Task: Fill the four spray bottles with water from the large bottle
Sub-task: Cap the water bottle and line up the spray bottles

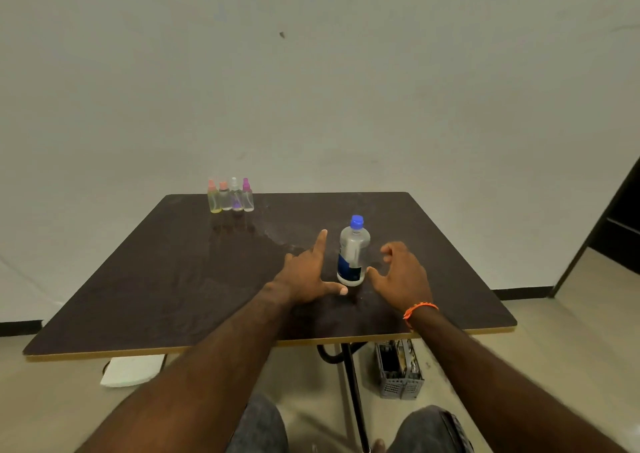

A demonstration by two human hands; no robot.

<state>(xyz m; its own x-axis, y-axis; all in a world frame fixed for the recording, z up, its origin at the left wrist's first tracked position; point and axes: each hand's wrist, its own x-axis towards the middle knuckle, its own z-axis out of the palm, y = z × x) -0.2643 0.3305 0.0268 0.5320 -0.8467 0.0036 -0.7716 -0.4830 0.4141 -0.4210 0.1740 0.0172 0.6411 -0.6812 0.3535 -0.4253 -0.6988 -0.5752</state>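
The large clear bottle [352,251] stands upright near the middle of the dark table [173,279], with a blue cap on and a blue label. My left hand [308,272] is just left of it, fingers spread, thumb near its base. My right hand [398,272] is just right of it, fingers curled apart, not touching it. Several small spray bottles [230,198] stand in a row at the table's far left edge, with orange, white and purple tops.
Water is spilled on the table [277,238] between the spray bottles and the large bottle. Under the table are a grey slotted basket [400,373], a white pad [133,369] and the black table leg [353,383]. A wall stands behind the table.
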